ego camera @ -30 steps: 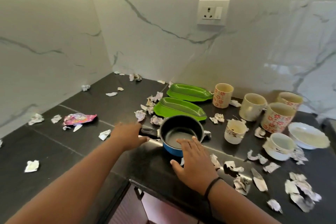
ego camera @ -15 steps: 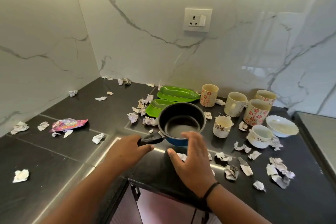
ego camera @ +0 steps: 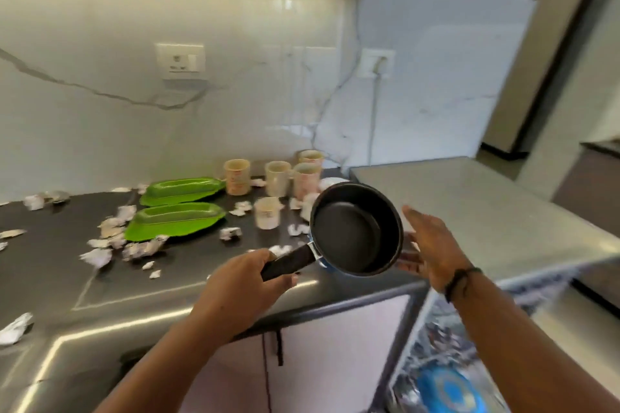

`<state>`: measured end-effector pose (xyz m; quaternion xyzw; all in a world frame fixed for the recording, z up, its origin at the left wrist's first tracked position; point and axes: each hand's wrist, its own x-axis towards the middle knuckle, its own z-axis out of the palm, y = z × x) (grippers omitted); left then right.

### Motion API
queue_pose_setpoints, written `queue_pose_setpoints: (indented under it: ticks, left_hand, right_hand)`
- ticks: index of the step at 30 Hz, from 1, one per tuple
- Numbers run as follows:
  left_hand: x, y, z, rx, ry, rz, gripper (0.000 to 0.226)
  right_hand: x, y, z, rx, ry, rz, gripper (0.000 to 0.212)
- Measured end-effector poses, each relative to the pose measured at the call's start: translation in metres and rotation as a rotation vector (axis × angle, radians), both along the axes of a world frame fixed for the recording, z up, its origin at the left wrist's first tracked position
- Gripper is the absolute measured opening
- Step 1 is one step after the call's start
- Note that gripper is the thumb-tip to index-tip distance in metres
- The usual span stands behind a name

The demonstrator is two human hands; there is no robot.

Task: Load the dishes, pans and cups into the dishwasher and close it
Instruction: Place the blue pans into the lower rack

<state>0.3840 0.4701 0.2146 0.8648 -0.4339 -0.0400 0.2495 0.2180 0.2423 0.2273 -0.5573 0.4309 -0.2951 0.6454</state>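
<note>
Lifted off the table point(ego camera: 100, 282) since a moment ago, the saucepan point(ego camera: 357, 230) now hangs in the air, tilted, with my left hand point(ego camera: 243, 282) wrapped round its black handle so I can carry it rightward. My right hand point(ego camera: 431, 250), fingers spread and holding nothing, hovers just beside the rim to steady it. Cups point(ego camera: 276, 178) and green trays point(ego camera: 176, 220) stay beyond my fingers; below right, the dishwasher rack point(ego camera: 436, 362) looks open, with room past the table's edge.

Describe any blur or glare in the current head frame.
Head view: motion blur smears the cups and paper scraps; the saucepan in the left hand stays fairly sharp; light-strip glare streaks the countertop; wide-angle bending at the edges.
</note>
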Motion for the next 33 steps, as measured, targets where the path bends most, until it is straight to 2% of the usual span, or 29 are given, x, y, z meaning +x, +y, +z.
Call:
queue_pose_setpoints:
  ticks: [2, 10, 14, 17, 19, 23, 28, 33]
  left_hand:
    - [-0.029, -0.030, 0.001, -0.002, 0.004, -0.156, 0.031]
    - [-0.168, -0.157, -0.016, 0.088, 0.115, -0.581, 0.031]
    - [-0.258, -0.232, -0.049, 0.250, 0.361, -0.774, 0.029]
    - [-0.320, -0.279, -0.082, 0.491, 0.700, -0.796, 0.043]
    - [-0.353, -0.304, -0.107, 0.641, 0.775, -0.759, 0.052]
    - [-0.387, -0.338, -0.143, 0.892, 0.747, -0.637, 0.063]
    - [-0.391, -0.371, -0.170, 1.206, 0.618, -0.674, 0.061]
    - [-0.378, -0.416, -0.210, 1.280, 0.584, -0.806, 0.055]
  right_hand:
    - [-0.060, -0.021, 0.007, 0.069, 0.059, -0.007, 0.033]
    - [-0.284, -0.073, -0.033, 0.211, 0.250, -0.242, 0.055]
    - [-0.404, -0.087, -0.075, 0.460, 0.250, -0.357, 0.069]
    - [-0.469, -0.094, -0.109, 0.596, 0.298, -0.441, 0.058]
    - [-0.501, -0.097, -0.131, 0.666, 0.339, -0.450, 0.054]
    - [-0.537, -0.104, -0.182, 0.773, 0.305, -0.478, 0.060]
    - [-0.546, -0.113, -0.225, 0.871, 0.208, -0.398, 0.064]
    - [-0.546, -0.127, -0.251, 0.977, -0.043, -0.388, 0.063]
